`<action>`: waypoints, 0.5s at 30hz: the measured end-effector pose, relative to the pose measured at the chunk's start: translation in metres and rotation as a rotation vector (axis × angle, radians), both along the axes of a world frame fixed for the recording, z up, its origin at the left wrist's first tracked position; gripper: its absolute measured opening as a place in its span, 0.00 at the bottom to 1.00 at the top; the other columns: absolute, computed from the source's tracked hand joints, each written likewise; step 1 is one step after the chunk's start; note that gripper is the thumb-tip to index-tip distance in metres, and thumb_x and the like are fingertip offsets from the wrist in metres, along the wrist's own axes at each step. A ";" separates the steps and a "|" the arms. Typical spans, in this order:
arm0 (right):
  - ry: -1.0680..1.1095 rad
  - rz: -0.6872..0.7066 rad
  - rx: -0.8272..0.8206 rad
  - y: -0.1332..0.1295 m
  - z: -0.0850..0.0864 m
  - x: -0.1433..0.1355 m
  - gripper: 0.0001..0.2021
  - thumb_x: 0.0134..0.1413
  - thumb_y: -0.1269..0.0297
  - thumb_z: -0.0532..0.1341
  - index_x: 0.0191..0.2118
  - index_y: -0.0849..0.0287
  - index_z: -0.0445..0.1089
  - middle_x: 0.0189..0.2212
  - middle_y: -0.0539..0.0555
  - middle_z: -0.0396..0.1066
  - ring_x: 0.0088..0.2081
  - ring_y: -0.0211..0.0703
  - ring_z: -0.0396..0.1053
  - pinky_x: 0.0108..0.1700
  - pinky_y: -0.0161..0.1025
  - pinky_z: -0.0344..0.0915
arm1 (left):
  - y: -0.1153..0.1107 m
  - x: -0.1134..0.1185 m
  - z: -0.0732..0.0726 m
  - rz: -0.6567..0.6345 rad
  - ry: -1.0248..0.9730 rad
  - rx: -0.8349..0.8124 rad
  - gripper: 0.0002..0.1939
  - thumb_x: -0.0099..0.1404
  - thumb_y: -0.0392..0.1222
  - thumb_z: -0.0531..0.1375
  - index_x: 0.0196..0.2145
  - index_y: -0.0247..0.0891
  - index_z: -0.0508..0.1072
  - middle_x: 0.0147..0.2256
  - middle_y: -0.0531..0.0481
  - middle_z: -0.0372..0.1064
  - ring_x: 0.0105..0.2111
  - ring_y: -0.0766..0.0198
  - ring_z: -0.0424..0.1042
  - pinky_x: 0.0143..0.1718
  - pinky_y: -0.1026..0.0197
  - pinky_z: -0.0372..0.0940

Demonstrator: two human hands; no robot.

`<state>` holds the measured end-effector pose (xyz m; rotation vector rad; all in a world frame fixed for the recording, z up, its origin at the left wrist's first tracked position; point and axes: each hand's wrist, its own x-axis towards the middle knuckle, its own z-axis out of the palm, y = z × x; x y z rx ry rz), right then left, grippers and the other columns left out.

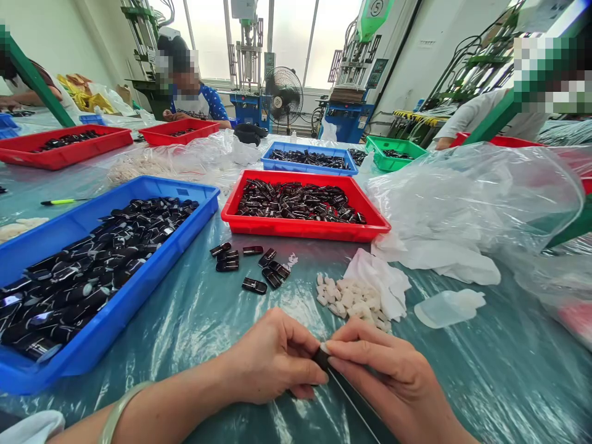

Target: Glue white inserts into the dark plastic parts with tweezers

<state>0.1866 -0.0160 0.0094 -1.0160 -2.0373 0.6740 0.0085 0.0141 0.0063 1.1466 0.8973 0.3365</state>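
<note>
My left hand (272, 361) is closed around a small black plastic part (320, 357), gripping it between thumb and fingers. My right hand (391, 364) pinches a small white piece (324, 348) against the top end of that part; the fingertips cover much of both. Just beyond the hands is a heap of whitish small pieces (356, 299), beside a crumpled white cloth (379, 277). Several glossy black parts (254, 285) lie loose on the plastic-covered table (194, 345). A translucent squeeze bottle (448, 308) lies on its side at the right.
A blue tray (152, 280) of black parts stands at the left, a red tray (305, 229) of them ahead. Clear plastic bags (472, 191) bulge at the right. Further trays, a fan (283, 95), machines and co-workers (198, 102) are behind.
</note>
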 end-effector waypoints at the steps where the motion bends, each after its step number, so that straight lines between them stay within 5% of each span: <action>1: 0.003 -0.002 -0.016 0.000 0.000 0.000 0.12 0.54 0.73 0.57 0.37 0.52 0.75 0.27 0.51 0.70 0.26 0.34 0.69 0.27 0.28 0.68 | 0.000 0.000 0.000 -0.003 -0.002 0.003 0.06 0.48 0.38 0.61 0.23 0.31 0.73 0.16 0.55 0.61 0.21 0.67 0.67 0.24 0.67 0.62; 15: -0.022 0.073 -0.035 -0.001 -0.001 0.001 0.13 0.55 0.75 0.55 0.41 0.54 0.73 0.29 0.52 0.67 0.29 0.35 0.68 0.28 0.30 0.66 | -0.002 -0.003 -0.002 -0.014 -0.002 0.045 0.06 0.48 0.37 0.60 0.24 0.31 0.74 0.16 0.55 0.60 0.20 0.69 0.65 0.23 0.68 0.60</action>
